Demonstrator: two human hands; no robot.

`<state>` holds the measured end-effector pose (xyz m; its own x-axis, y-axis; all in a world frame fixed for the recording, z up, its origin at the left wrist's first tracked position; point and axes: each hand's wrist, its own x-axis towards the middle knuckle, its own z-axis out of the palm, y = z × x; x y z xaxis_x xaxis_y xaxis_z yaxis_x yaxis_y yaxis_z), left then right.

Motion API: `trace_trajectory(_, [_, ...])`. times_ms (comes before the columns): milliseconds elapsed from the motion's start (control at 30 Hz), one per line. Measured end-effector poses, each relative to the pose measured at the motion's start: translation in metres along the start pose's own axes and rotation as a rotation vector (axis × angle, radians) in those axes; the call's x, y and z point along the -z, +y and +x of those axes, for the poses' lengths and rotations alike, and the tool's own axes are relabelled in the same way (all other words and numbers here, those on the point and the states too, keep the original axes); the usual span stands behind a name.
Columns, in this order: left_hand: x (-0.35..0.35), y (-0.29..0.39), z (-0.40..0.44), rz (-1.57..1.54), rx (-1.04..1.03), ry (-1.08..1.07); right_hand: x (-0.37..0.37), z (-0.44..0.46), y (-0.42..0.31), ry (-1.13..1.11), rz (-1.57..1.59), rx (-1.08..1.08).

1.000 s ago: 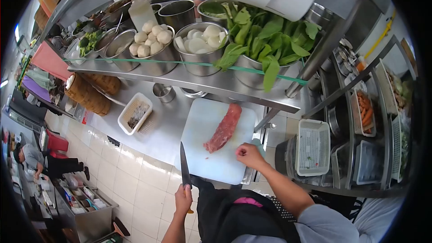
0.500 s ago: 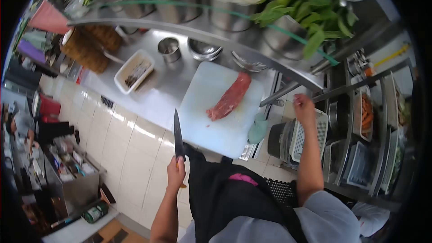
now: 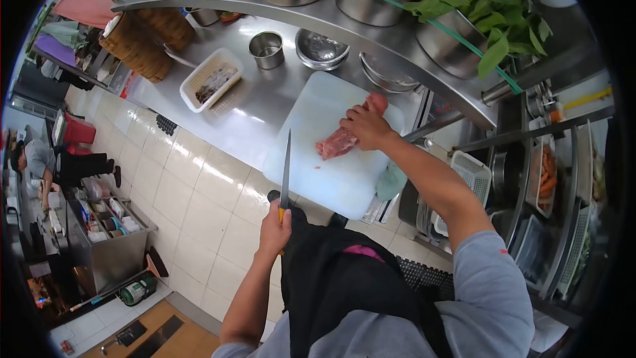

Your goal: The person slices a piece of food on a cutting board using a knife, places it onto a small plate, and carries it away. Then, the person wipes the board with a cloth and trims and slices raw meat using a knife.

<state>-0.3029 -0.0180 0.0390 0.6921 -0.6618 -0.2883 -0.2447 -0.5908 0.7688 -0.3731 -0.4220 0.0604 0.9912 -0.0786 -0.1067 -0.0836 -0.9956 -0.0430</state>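
Note:
A long piece of red meat (image 3: 336, 144) lies on the white cutting board (image 3: 298, 159). My right hand (image 3: 366, 127) rests over its middle, with the fingers curled round it. My left hand (image 3: 275, 229) holds a knife (image 3: 286, 176) by its yellow handle, just off the board's near left corner, with the blade pointing away from me. The knife does not touch the meat. A small scrap of meat lies near the piece's lower end. Beside the board's right edge is a green cloth (image 3: 391, 182).
Behind the board stand a steel cup (image 3: 266, 50) and metal bowls (image 3: 320, 49). A white basket (image 3: 211, 81) is at the left. The steel shelf (image 3: 285, 16) overhangs the counter's back. Racks with trays stand at the right; another person (image 3: 41, 159) is far left.
My right hand has come back from beyond the board's right side and taken hold of the meat. My left hand still holds the knife. The view has shifted.

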Motion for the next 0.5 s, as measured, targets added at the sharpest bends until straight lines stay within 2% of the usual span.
trace_trajectory(67, [0.001, 0.000, 0.000, -0.009, -0.017, 0.019, 0.015, 0.002, -0.005, 0.007, 0.065, 0.003])
trace_trajectory(133, [0.002, 0.000, -0.003, -0.017, -0.028, 0.028, 0.037, -0.001, -0.011, 0.008, 0.306, -0.188])
trace_trajectory(167, [0.004, 0.002, -0.003, 0.001, -0.014, 0.010, 0.048, -0.002, -0.009, 0.001, 0.305, -0.186])
trace_trajectory(233, [0.001, 0.003, -0.002, 0.015, -0.004, -0.010, 0.067, 0.000, 0.000, -0.172, 0.873, -0.339])
trace_trajectory(267, [-0.001, 0.001, -0.001, 0.042, -0.033, 0.007, 0.065, 0.000, 0.004, -0.170, 0.868, -0.342])
trace_trajectory(333, [-0.007, 0.002, -0.003, 0.067, -0.063, 0.017, 0.063, -0.003, 0.007, -0.146, 1.318, -0.359])
trace_trajectory(367, [-0.014, 0.005, -0.005, 0.201, -0.066, 0.036, 0.064, -0.005, 0.006, -0.146, 1.315, -0.366])
trace_trajectory(400, [-0.021, 0.008, -0.007, 0.336, -0.069, 0.055, 0.062, -0.007, 0.001, -0.053, 1.537, -0.378])
trace_trajectory(433, [-0.023, 0.015, -0.008, 0.334, -0.071, 0.051, 0.063, -0.008, -0.006, 0.048, 1.757, -0.385])
trace_trajectory(467, [-0.024, 0.023, -0.010, 0.381, -0.093, -0.063, 0.062, -0.006, -0.013, 0.048, 1.758, -0.387])
trace_trajectory(500, [-0.023, 0.027, -0.012, 0.428, -0.114, -0.176, 0.061, -0.004, -0.020, 0.158, 1.947, -0.407])
